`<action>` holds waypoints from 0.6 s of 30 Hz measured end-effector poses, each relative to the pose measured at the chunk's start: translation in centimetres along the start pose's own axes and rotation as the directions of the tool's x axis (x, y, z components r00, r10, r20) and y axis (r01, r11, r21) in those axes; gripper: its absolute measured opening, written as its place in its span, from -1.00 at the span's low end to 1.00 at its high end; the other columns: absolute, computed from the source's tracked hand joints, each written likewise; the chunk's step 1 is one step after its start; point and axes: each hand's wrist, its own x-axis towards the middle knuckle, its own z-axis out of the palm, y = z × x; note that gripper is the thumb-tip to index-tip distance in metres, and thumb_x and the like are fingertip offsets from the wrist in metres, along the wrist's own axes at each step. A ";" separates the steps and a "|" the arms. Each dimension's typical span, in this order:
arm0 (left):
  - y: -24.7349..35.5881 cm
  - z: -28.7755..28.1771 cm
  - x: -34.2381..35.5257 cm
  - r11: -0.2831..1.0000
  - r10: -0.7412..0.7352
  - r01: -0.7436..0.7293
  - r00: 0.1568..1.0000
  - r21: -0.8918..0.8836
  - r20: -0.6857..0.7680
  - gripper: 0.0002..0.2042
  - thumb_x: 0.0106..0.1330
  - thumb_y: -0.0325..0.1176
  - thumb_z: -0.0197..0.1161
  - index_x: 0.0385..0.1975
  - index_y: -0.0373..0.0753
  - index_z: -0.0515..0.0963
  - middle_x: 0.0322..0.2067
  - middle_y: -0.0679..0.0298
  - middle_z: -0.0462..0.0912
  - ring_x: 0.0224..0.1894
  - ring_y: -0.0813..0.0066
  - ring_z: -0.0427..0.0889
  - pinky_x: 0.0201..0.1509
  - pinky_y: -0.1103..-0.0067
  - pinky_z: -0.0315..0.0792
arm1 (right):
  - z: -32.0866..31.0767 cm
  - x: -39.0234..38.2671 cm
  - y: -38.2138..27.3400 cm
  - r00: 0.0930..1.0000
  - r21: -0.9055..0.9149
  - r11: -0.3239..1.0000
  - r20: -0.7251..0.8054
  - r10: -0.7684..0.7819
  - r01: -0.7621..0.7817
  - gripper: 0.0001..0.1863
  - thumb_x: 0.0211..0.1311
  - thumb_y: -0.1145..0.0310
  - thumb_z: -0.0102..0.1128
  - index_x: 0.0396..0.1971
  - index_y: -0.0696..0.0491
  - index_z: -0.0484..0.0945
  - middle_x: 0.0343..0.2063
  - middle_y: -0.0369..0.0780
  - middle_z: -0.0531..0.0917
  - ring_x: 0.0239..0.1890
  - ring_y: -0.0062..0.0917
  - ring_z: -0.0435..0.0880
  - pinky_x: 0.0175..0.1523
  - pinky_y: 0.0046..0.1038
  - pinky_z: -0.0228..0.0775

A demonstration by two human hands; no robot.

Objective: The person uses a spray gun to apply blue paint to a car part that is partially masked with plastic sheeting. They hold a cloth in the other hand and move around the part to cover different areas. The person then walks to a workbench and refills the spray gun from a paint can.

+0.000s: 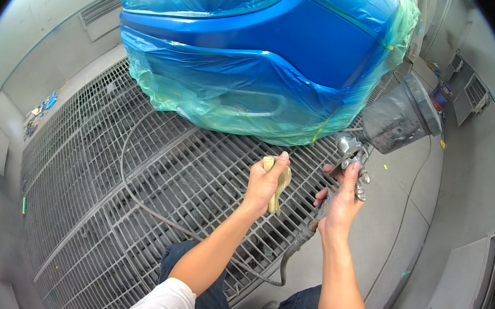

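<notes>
Spray gun (pixel 349 146), one: held in right hand (pixel 341 210), fingers wrapped about its handle; long axis sloping up and rightward to a grey cup (pixel 395 116); hose (pixel 288 259) hanging below. Yellow cloth (pixel 282 190), one: pinched between left thumb and fingers, left of the gun and apart from it. Left hand (pixel 261 185): forearm slanting rightward. Right forearm: near upright. Blue panel (pixel 317 36), plastic-wrapped: beyond both hands, ahead and leftward of the gun.

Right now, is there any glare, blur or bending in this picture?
Head view: straight edges of the grate and walls bend toward the black rim; head view: bright glints on the plastic and the spray gun's metal; head view: left hand and right hand look fairly sharp.
</notes>
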 end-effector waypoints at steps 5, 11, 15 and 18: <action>-0.2 -0.1 0.0 1.000 -0.021 0.021 0.999 -0.019 0.027 -0.60 0.44 0.02 0.33 -0.23 -0.27 0.59 -0.46 0.31 0.63 -0.45 0.59 0.61 -0.34 0.61 0.50 | -0.2 0.0 0.2 1.000 -0.001 1.000 -0.003 0.015 -0.015 -0.46 0.48 -0.14 0.14 -0.14 0.14 0.60 -0.32 -0.18 0.74 -0.74 -0.62 0.49 -0.70 -0.57 0.29; -0.5 0.1 0.2 1.000 -0.009 0.009 1.000 0.001 0.009 -0.61 0.45 0.01 0.32 -0.23 -0.27 0.61 -0.43 0.31 0.65 -0.42 0.59 0.62 -0.31 0.59 0.52 | 0.1 0.0 0.2 1.000 -0.008 1.000 0.008 -0.013 0.013 -0.47 0.49 -0.12 0.13 -0.10 0.14 0.58 -0.32 -0.17 0.73 -0.74 -0.62 0.49 -0.71 -0.56 0.27; -0.6 0.0 0.4 1.000 -0.020 0.021 1.000 -0.012 0.022 -0.63 0.46 -0.02 0.32 -0.23 -0.27 0.61 -0.42 0.32 0.65 -0.41 0.59 0.62 -0.30 0.58 0.52 | 0.2 0.1 0.4 1.000 -0.026 1.000 0.009 -0.012 0.012 -0.46 0.50 -0.12 0.12 -0.05 0.14 0.57 -0.32 -0.15 0.73 -0.74 -0.60 0.50 -0.71 -0.55 0.27; -0.4 -0.2 0.5 0.999 -0.011 0.012 1.000 -0.038 0.027 -0.65 0.47 -0.03 0.31 -0.23 -0.27 0.62 -0.41 0.33 0.63 -0.41 0.60 0.61 -0.31 0.58 0.52 | 0.4 0.1 0.7 1.000 -0.041 0.999 0.013 -0.008 0.009 -0.46 0.50 -0.12 0.11 -0.04 0.14 0.56 -0.31 -0.14 0.73 -0.73 -0.60 0.50 -0.70 -0.55 0.28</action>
